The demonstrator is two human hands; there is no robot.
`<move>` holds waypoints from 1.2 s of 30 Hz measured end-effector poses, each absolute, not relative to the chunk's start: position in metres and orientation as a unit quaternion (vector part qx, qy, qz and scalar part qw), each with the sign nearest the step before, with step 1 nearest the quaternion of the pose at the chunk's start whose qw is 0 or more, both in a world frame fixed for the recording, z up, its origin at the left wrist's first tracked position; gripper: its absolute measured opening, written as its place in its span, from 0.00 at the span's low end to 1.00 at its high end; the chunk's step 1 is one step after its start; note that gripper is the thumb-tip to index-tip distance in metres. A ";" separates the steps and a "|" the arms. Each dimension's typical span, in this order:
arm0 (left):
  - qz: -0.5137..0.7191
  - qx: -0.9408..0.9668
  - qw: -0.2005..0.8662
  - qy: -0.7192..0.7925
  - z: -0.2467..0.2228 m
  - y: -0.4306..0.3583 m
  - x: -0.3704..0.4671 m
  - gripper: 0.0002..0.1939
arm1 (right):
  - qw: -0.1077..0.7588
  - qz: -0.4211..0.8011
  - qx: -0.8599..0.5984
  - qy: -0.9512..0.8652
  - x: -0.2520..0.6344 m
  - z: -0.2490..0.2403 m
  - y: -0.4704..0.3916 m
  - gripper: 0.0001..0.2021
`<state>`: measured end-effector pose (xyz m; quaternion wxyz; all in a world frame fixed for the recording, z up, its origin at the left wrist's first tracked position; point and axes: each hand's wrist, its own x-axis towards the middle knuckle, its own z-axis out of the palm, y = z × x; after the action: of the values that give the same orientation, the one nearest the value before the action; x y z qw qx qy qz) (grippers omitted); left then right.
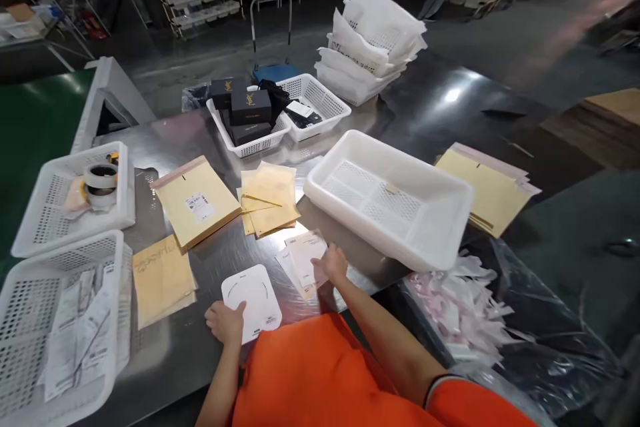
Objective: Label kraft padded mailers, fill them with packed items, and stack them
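My left hand (pixel 225 323) grips the left edge of a white square card (pixel 251 300) with rounded corners and printed arcs, thumb on top. My right hand (pixel 332 263) has its fingers curled at the right side of several overlapping printed paper slips (pixel 306 253). Just beyond them lie loose yellow envelopes (pixel 273 195). A stack of yellow padded envelopes (pixel 200 200), its top one bearing a white label, is up and to the left. Brownish paper sheets (pixel 164 280) with handwriting rest left of the card.
A large white basket (pixel 330 213) stands beyond my right hand. More padded envelopes (pixel 480 180) lie right of it. White baskets at left hold tape rolls (pixel 101 177) and papers (pixel 80 327). Black boxes (pixel 250 107) fill a rear basket. A bag of plastic scraps (pixel 460 307) hangs by the table's edge.
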<state>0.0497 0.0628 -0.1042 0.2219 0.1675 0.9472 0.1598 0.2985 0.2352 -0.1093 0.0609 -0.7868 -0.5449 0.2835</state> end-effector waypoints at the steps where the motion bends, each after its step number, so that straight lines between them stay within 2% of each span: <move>1: 0.176 0.159 0.230 0.944 -0.104 0.063 0.044 0.27 | 0.079 0.292 -0.784 -0.542 0.304 -0.109 0.239 0.16; 3: 0.226 0.162 0.259 0.925 -0.099 0.060 0.033 0.21 | 0.126 0.315 -0.766 -0.546 0.314 -0.103 0.244 0.06; 6: 0.320 0.183 0.315 0.875 -0.087 0.051 0.027 0.14 | 0.199 0.376 -0.711 -0.560 0.323 -0.088 0.240 0.07; 9: 0.446 0.152 0.381 0.796 -0.068 0.051 0.036 0.16 | 0.236 0.469 -0.635 -0.566 0.311 -0.070 0.223 0.10; 13: 0.572 -0.015 0.491 0.657 -0.046 0.071 0.061 0.18 | 0.243 0.547 -0.559 -0.574 0.270 -0.053 0.190 0.13; 17: 0.570 -0.017 0.524 0.633 -0.032 0.085 0.081 0.20 | 0.250 0.525 -0.562 -0.588 0.237 -0.049 0.166 0.07; 21: 0.568 0.033 0.526 0.633 -0.024 0.084 0.089 0.24 | 0.244 0.488 -0.576 -0.609 0.235 -0.046 0.156 0.08; 24: 0.555 0.014 0.509 0.658 -0.019 0.081 0.091 0.23 | 0.260 0.467 -0.556 -0.637 0.252 -0.033 0.172 0.06; 27: 0.527 -0.025 0.482 0.700 -0.021 0.079 0.085 0.20 | 0.281 0.369 -0.563 -0.684 0.289 -0.008 0.227 0.08; 30: 0.482 -0.031 0.500 0.719 -0.030 0.076 0.071 0.23 | 0.244 0.197 -0.675 -0.668 0.349 0.015 0.313 0.11; 32: 0.434 -0.029 0.507 0.744 -0.040 0.074 0.060 0.25 | 0.220 0.153 -0.726 -0.634 0.393 0.020 0.367 0.13; 36: 0.403 0.001 0.455 0.794 -0.056 0.074 0.053 0.22 | 0.125 0.140 -0.784 -0.592 0.458 -0.003 0.430 0.08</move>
<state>0.0527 0.0740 -0.0561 0.4548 0.0014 0.7942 0.4030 0.4584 0.4298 -0.0027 0.1245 -0.7840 -0.5918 0.1401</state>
